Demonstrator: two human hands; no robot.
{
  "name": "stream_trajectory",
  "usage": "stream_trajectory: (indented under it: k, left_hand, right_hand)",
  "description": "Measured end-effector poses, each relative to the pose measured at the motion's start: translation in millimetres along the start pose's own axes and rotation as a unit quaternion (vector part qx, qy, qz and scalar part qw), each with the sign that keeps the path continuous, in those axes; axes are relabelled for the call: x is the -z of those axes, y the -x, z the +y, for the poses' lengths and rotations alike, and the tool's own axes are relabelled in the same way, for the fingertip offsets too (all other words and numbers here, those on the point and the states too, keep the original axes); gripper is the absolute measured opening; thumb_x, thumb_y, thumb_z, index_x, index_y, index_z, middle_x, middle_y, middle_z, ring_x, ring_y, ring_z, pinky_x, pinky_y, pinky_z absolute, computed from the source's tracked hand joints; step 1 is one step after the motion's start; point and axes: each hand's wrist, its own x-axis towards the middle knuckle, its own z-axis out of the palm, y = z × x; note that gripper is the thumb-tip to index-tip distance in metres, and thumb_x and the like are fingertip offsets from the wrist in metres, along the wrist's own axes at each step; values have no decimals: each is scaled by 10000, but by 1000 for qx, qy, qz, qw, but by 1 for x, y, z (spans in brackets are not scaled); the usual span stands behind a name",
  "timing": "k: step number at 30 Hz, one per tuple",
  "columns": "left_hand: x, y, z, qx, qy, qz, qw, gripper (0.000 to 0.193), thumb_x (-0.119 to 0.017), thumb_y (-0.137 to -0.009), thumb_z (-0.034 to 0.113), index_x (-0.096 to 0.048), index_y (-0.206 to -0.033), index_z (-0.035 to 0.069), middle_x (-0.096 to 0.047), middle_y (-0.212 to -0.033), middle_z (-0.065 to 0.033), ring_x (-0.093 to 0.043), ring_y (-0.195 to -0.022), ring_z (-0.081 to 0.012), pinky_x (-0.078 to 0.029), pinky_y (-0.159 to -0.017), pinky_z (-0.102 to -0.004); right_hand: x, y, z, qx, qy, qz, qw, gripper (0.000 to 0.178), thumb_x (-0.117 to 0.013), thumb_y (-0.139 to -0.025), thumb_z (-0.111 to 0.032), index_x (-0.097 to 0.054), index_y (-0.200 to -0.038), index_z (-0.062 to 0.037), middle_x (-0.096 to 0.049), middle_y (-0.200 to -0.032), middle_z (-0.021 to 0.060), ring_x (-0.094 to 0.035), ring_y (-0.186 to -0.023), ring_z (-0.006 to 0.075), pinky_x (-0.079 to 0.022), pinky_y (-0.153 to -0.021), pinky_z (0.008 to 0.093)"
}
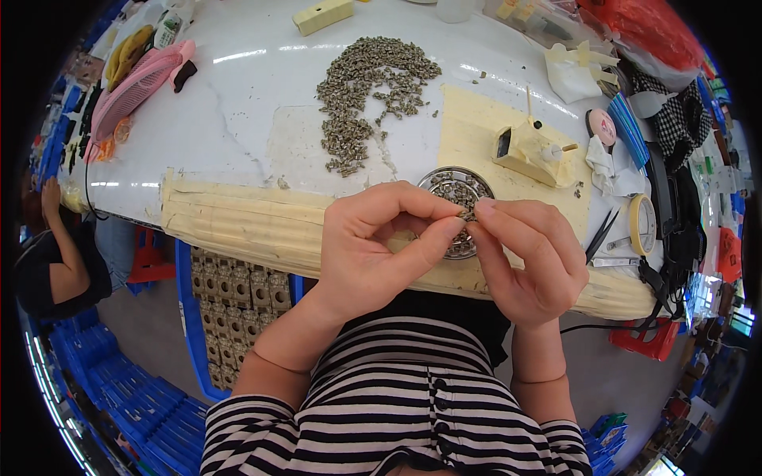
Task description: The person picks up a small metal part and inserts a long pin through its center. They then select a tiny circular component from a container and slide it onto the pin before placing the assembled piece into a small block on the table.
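Above a round metal dish [486,184] my two hands meet fingertip to fingertip. Thumb and forefinger of my left hand [381,238] are pinched on a tiny metal part [467,214], mostly covered by the fingers. My right hand [532,258] pinches at the same spot from the other side. Small metal pieces [452,189] lie inside the dish, partly hidden behind my fingers. Farther off, a large heap of small silvery metal parts [369,71] spreads in a curved shape over the white table.
Masking tape covers the table's front edge [238,218]. To the right are a tape-wrapped box [532,151], black tweezers [605,234] and a tape roll [643,224]. Below left stands a blue crate [194,333] of metal blocks. A pink mesh item [143,91] lies far left; another person's arm [67,238] shows beyond.
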Motion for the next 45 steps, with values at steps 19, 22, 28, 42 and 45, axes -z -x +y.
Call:
stream_trajectory:
  k: [19, 22, 28, 42, 45]
  left_hand:
    - [0, -1, 6, 31, 2, 8, 999, 89, -646, -910, -65, -683, -992, -68, -705, -913, -112, -672, -805, -126, -563, -735, -245]
    - [0, 0, 4, 23, 15, 9, 1000, 95, -661, -908, -51, -687, -998, -68, -706, -914, -100, -669, -814, -115, -559, -737, -236]
    - [-1, -2, 3, 10, 22, 4, 1000, 108, -671, -908, -39, -687, -1011, -69, -707, -930, -91, -669, -837, -103, -557, -756, -231]
    - [0, -2, 6, 65, 14, -25, 997, 74, -684, -894, -17, -680, -956, -58, -693, -897, -51, -638, -836, -70, -540, -743, -216]
    - [-1, -4, 9, 81, -11, -43, 996, 69, -664, -883, -79, -667, -947, -54, -685, -858, -64, -640, -786, -86, -526, -716, -216]
  right_hand:
    - [-1, 2, -1, 11, -6, -28, 1000, 285, -779, -647, 30, -744, -928, 0, -713, -847, 113, -688, -699, 240, -553, -612, 308]
    - [0, 2, 0, 29, -3, -35, 999, 301, -773, -648, 31, -743, -947, 5, -714, -863, 120, -691, -710, 243, -557, -618, 312]
    - [-1, 0, -1, 7, -6, -33, 999, 277, -771, -673, 42, -739, -946, 6, -714, -863, 114, -695, -713, 239, -558, -621, 311]
    - [4, -2, 4, -2, -9, -69, 998, 229, -768, -692, 16, -721, -913, -20, -696, -847, 91, -679, -725, 239, -534, -606, 319]
    - [13, -6, 5, -21, -26, -115, 993, 230, -762, -682, -5, -712, -905, -26, -686, -839, 87, -673, -731, 247, -531, -609, 330]
